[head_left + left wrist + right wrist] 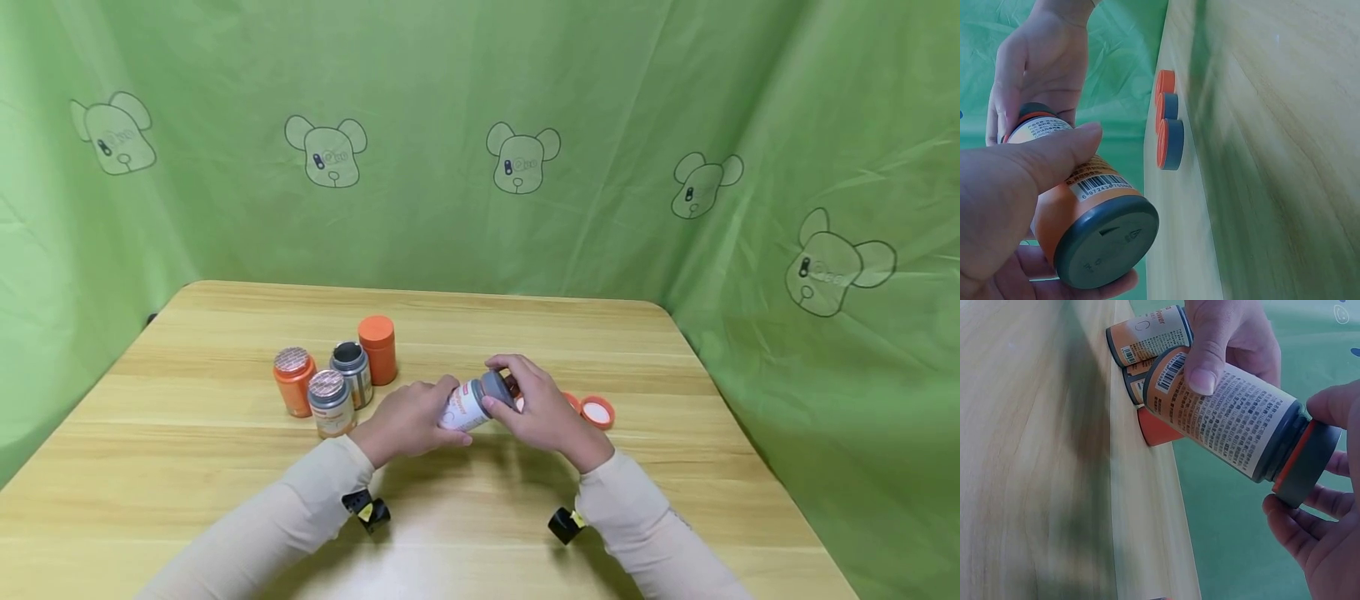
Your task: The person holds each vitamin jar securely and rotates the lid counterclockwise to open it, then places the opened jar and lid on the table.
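A jar with a white and orange label (463,408) is held tilted above the table. My left hand (408,421) grips its body, with the thumb across the label in the left wrist view. The fingers and thumb of my right hand (546,410) pinch the dark grey lid (1311,464) at the jar's mouth. An orange lining shows along the lid's edge, and a narrow stretch of neck is visible below it. The jar's dark base (1107,240) faces the left wrist camera.
At left stand an orange jar with a foil top (292,383), a foil-topped labelled jar (332,408), a jar with a dark top (360,379) and a lidded orange jar (378,350). Three lids (1174,145) lie in a row on the wooden table (225,333), partly behind my right hand.
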The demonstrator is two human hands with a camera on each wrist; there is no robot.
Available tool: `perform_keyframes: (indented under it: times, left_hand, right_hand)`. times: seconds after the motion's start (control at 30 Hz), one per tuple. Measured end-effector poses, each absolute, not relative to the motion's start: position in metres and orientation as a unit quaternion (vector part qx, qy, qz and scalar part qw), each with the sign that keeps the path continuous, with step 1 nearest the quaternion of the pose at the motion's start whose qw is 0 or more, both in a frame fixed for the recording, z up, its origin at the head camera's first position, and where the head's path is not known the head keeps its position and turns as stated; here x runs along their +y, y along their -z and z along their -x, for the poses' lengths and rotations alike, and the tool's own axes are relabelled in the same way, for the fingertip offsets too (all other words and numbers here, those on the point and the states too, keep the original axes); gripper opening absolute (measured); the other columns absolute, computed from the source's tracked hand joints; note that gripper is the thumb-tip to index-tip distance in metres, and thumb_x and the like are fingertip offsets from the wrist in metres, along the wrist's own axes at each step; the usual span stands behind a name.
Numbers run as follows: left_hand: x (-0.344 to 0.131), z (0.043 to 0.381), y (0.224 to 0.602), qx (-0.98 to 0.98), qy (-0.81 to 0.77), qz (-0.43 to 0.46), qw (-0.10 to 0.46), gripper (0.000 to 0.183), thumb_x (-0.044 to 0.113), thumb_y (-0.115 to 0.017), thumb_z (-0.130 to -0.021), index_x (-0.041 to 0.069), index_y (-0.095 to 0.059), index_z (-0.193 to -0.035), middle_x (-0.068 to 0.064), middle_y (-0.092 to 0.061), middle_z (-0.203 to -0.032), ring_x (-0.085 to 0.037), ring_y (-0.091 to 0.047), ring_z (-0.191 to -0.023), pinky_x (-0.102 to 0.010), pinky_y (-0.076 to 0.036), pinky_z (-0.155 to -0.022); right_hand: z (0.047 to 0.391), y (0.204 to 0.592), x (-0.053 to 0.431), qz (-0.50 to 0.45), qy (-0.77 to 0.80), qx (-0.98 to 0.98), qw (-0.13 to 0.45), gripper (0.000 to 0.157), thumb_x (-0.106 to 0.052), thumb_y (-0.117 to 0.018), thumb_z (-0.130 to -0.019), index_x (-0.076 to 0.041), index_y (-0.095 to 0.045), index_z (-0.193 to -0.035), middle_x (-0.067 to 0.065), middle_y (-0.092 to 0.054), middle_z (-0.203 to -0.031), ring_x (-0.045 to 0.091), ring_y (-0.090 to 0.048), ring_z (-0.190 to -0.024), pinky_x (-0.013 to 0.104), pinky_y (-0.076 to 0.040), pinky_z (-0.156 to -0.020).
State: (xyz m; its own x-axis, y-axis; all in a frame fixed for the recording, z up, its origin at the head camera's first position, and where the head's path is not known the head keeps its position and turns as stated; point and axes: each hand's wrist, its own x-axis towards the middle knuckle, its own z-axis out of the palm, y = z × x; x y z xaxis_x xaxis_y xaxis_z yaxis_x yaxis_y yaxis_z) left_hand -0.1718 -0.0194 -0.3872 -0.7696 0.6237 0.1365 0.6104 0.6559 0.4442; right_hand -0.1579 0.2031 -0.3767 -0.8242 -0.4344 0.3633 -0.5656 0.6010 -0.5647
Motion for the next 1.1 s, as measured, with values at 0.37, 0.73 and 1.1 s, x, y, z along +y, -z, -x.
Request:
perform_keyframes:
  times: [0.37,0.73,1.1]
  left_hand:
    - [-0.0208,0.1718,0.3862,0.910,-0.244,-0.334,0.015,0.061,0.045,-0.079,-0.078,0.008,-0.054,-0.119,-0.002,-0.062,-0.082,-0.012,-0.056,-0.065,-0.029,-0.046,-0.055]
    - [-0.0222,0.1731,0.3867,0.910,-0.242,-0.336,0.017,0.060,0.043,-0.080,-0.077,0.009,-0.053,-0.118,-0.002,-0.062,-0.082,-0.012,-0.055,-0.065,-0.029,-0.046,-0.055]
    - [-0.0222,0.1741,0.3863,0.911,-0.243,-0.334,0.015,0.059,0.043,-0.080,-0.077,0.009,-0.054,-0.117,-0.002,-0.062,-0.081,-0.012,-0.056,-0.065,-0.030,-0.046,-0.054]
  right_hand:
    - [0.1590,0.3781,0.2045,-0.278,-0.333,-0.897,0.081,0.047,-0.033,-0.059,-0.096,-0.003,-0.048,-0.131,0.013,-0.057,-0.115,0.019,-0.059,-0.079,0.035,-0.053,-0.065]
    - [0.1589,0.3750,0.2048,-0.284,-0.333,-0.898,0.052,0.043,-0.026,-0.063,-0.094,-0.007,-0.049,-0.130,0.006,-0.058,-0.103,0.015,-0.056,-0.076,0.029,-0.050,-0.062]
    - [0.1591,0.3775,0.2053,-0.271,-0.336,-0.899,0.074,0.043,-0.028,-0.060,-0.096,-0.005,-0.048,-0.130,0.011,-0.058,-0.110,0.014,-0.057,-0.074,0.033,-0.051,-0.063]
